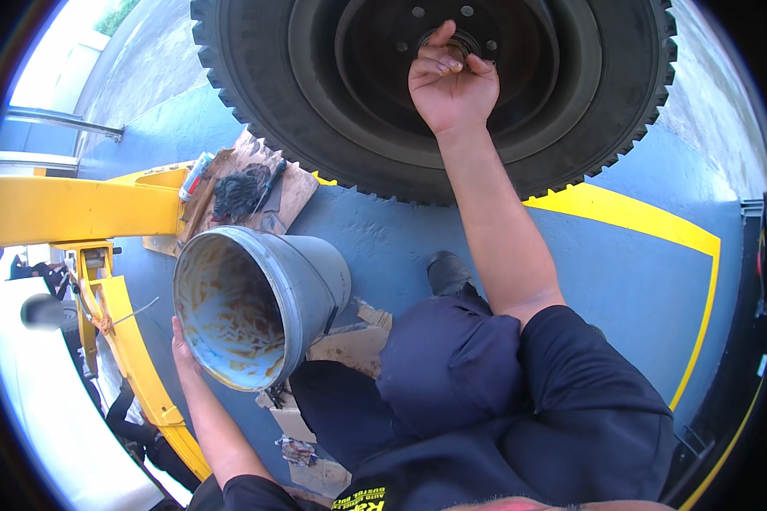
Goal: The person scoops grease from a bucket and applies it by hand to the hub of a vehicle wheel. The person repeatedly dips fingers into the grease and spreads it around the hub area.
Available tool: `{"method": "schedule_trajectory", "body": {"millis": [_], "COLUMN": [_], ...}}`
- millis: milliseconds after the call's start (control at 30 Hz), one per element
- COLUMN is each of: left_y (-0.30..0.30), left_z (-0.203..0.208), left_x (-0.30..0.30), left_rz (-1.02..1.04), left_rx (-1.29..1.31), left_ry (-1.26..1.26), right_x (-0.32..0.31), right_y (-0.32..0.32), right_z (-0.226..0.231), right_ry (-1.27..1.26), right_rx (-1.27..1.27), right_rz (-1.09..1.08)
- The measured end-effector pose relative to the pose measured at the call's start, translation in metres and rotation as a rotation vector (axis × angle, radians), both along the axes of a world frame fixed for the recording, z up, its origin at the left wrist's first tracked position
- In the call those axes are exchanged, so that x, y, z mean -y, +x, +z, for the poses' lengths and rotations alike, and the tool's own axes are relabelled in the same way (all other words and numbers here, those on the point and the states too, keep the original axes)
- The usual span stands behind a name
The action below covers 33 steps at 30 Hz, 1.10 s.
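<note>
- Head view, looking down: right hand [452, 81] stretched far out to the middle of a big black tire [256, 85] lying flat on the blue floor [622, 281].
- Fingers [439, 61] of that hand curled in and pressed together, thumb up, right at a round metal ring [462, 41] in the hub of the wheel. Cannot tell if the ring is pinched or only touched.
- Small bolt holes around the ring in the dark wheel.
- Left hand [181, 349] down low on the left, under the rim of a gray bucket [315, 277]. Bucket tipped on its side, open mouth facing up at the camera.
- Fingers of the left hand mostly hidden behind the bucket rim, so hard to see; palm touching the bucket's edge and holding it up.
- Inside of the bucket smeared with brown, greasy stuff.
- Bucket well apart from the ring, nearer the body, left of the bent knees in dark blue pants [452, 358].
- Black shoe [447, 271] on the floor between bucket and tire.
- Flat piece of cardboard [294, 192] beside the tire, with a dark rag [237, 192] and a tube [196, 175] on it.
- Yellow metal arm [77, 209] on the left, next to the cardboard.
- Yellow line [648, 223] painted on the floor to the right.
</note>
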<state>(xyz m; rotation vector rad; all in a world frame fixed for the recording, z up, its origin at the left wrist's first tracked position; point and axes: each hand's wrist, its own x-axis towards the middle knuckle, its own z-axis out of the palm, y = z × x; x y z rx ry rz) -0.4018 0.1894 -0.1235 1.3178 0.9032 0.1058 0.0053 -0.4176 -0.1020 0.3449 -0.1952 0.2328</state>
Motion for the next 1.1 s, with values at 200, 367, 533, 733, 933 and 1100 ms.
{"method": "schedule_trajectory", "body": {"millis": [200,367,533,733,933,1100], "left_y": [-0.001,0.000,0.001,-0.005,-0.003,0.000], "left_z": [0.002,0.002,0.001,-0.001,-0.003,-0.002], "left_x": [0.003,0.002,0.006,-0.005,-0.001,0.001], "left_rz": [0.008,0.009,0.032,-0.007,0.004,-0.005], "left_rx": [0.004,0.000,-0.014,-0.016,-0.016,-0.010], "left_ry": [-0.048,-0.029,0.007,-0.017,-0.023,-0.032], "right_x": [-0.007,-0.008,-0.003,-0.001,0.011,0.004], "right_y": [-0.004,0.014,-0.004,-0.037,-0.046,-0.020], "right_z": [0.001,0.001,-0.006,-0.011,-0.021,-0.018], "right_ry": [-0.074,-0.066,-0.081,-0.181,-0.299,-0.467], "right_rx": [0.021,0.000,0.016,-0.001,-0.016,-0.047], "right_rz": [-0.030,-0.017,-0.025,-0.008,-0.005,-0.066]}}
